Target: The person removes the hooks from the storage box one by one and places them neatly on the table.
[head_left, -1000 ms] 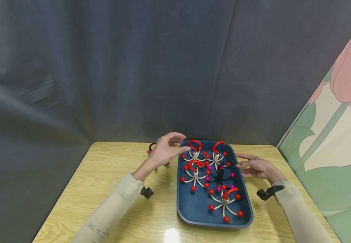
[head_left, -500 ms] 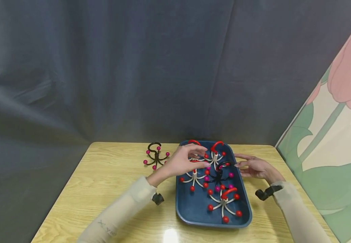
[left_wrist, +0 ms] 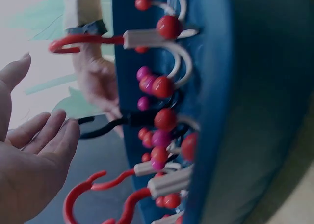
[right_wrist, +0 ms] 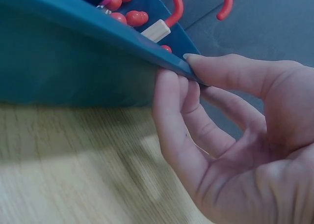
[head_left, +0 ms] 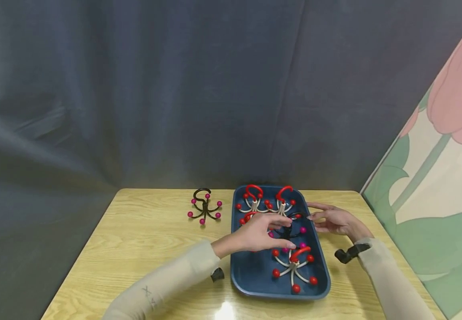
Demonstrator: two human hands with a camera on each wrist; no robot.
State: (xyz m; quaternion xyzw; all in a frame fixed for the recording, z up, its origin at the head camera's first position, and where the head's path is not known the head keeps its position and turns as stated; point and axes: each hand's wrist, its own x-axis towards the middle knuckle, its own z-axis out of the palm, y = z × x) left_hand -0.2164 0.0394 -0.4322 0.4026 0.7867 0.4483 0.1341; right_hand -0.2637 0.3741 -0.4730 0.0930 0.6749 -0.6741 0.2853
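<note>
A blue tray (head_left: 251,275) holds several six-armed hanging hooks with ball tips. Most are white with red hooks and balls, such as the white hook (head_left: 294,265) near the front; one black hook (head_left: 288,231) has magenta balls. My left hand (head_left: 256,233) is over the tray, thumb and fingers spread apart around the black hook's upper part in the head view. In the left wrist view its fingertips overlap the black hook's curved end (left_wrist: 100,131). Behind that hand, one white hook is partly hidden. My right hand (head_left: 335,221) pinches the tray's right rim (right_wrist: 169,64) between thumb and fingers.
Left of the tray, another black hook (head_left: 205,206) with magenta balls stands on the wooden table (head_left: 155,235). A dark curtain (head_left: 215,89) hangs behind the table's back edge. A wall with painted tulips (head_left: 435,191) rises on the right.
My left hand has moved from the tray's back left, rightward and nearer over the tray, to the black hook. The black hook on the table is now uncovered. The right hand stays at the rim.
</note>
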